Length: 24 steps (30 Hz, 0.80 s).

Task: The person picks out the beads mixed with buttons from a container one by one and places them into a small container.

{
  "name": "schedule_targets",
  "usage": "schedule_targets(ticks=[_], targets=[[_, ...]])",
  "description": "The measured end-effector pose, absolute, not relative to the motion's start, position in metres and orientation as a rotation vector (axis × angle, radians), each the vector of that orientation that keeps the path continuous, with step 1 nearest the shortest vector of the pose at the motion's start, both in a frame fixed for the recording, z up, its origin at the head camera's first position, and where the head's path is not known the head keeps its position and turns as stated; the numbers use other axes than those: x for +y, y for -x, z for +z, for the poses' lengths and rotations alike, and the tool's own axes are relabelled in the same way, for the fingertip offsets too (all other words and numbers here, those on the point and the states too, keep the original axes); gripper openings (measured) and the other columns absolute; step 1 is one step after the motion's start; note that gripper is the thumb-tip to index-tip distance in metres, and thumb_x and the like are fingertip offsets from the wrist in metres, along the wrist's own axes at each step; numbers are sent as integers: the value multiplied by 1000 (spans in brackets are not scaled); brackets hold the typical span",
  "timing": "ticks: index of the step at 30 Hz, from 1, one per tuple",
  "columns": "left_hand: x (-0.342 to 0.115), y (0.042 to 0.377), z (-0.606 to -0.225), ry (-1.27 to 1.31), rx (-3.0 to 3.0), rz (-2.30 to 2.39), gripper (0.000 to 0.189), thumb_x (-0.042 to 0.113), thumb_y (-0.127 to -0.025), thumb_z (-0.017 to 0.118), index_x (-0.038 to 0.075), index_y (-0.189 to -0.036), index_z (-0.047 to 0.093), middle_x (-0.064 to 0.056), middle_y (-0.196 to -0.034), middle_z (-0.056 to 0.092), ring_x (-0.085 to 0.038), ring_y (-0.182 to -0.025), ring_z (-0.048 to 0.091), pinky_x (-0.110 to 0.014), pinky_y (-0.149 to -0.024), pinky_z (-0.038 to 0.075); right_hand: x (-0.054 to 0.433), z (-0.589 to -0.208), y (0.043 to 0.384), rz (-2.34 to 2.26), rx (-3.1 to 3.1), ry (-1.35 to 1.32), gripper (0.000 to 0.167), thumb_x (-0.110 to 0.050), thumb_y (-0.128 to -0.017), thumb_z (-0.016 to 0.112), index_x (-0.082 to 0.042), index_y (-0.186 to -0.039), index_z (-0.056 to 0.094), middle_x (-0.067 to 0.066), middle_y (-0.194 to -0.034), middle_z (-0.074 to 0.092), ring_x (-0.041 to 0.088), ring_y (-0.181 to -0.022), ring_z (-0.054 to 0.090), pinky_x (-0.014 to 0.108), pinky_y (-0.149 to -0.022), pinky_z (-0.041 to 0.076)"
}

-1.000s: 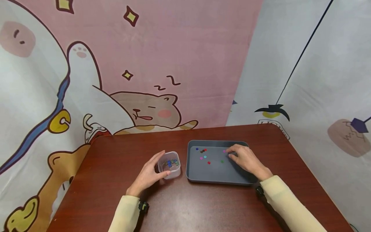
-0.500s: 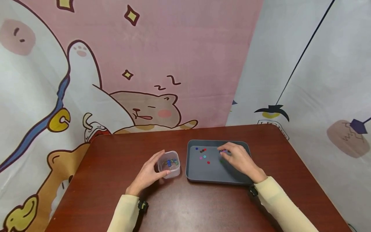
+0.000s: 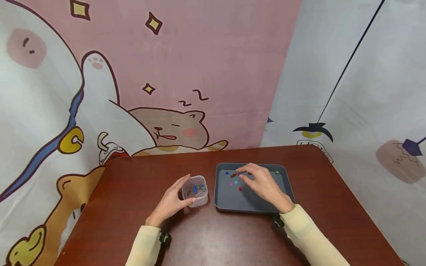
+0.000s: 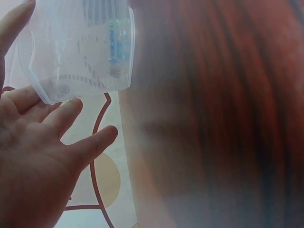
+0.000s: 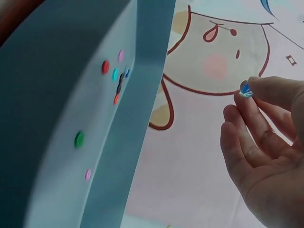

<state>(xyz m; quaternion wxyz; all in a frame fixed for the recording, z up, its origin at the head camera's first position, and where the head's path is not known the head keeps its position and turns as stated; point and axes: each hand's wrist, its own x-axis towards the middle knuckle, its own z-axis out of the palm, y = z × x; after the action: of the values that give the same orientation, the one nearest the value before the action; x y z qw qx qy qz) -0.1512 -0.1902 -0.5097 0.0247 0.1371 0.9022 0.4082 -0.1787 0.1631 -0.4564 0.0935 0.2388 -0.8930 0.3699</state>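
Observation:
My left hand (image 3: 169, 202) grips a clear plastic box (image 3: 201, 201) from its left side, thumb at the front and fingers round the back. Inside the box lie several blue and greenish glass marbles (image 3: 195, 190). My right hand (image 3: 264, 186) is above a grey tray (image 3: 229, 201). Between its thumb and index finger it pinches a clear-and-blue glass marble (image 5: 245, 89), seen best in the right wrist view. Flat round buttons lie spread in the tray, among them a red button (image 5: 105, 67), a green button (image 5: 79, 139) and a pink button (image 5: 88, 174).
A dark red wooden table (image 3: 133, 184) carries the box and tray, which stand side by side with a narrow gap. A green piece (image 3: 277, 173) lies near the tray's far right corner. Behind the table hangs a printed cartoon cloth (image 3: 233, 74).
My right hand has moved left across the tray, carrying the marble. The green piece by the far right corner now shows. My left hand keeps its grip on the box.

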Motion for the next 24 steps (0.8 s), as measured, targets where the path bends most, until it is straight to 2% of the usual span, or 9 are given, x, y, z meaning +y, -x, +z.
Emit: schedule_targets(ticks=[8,12,17,20,24], targets=[[-191,152,-511,-443,2799,1261,96,51,-83,85,14,-160,41,-5,-163,40,-29,-146,42,-59,-115,37,136,-460,172,1152,-2621,-729,25,-10,-94,78,-15,-118,78,-2,-114,72,19,-99,69,41,-82,59],[-192,153,-512,-454,2802,1264,96,50,-83,85,14,-160,41,-6,-163,40,-30,-146,43,-59,-115,37,126,-462,171,1187,-2587,-769,24,-10,-94,78,-15,-117,78,-2,-114,72,16,-98,69,43,-80,59],[-191,156,-512,-460,2807,1266,96,51,-83,85,16,-161,41,-5,-164,39,-29,-146,43,-59,-115,37,113,-461,171,1250,-2553,-800,22,-10,-95,77,-11,-117,78,-1,-113,72,18,-96,69,47,-79,59],[-191,155,-512,-453,2806,1268,96,51,-83,85,16,-161,41,-5,-163,39,-30,-146,43,-60,-115,37,106,-461,171,1268,-2539,-814,22,-11,-95,76,-12,-117,78,-1,-114,72,18,-96,69,49,-79,59],[-190,154,-512,-437,2796,1275,96,51,-83,85,15,-160,42,-6,-163,40,-30,-145,43,-60,-114,37,97,-462,170,1249,-2540,-828,22,-13,-96,76,-17,-117,78,-3,-113,71,14,-96,68,44,-78,60]])
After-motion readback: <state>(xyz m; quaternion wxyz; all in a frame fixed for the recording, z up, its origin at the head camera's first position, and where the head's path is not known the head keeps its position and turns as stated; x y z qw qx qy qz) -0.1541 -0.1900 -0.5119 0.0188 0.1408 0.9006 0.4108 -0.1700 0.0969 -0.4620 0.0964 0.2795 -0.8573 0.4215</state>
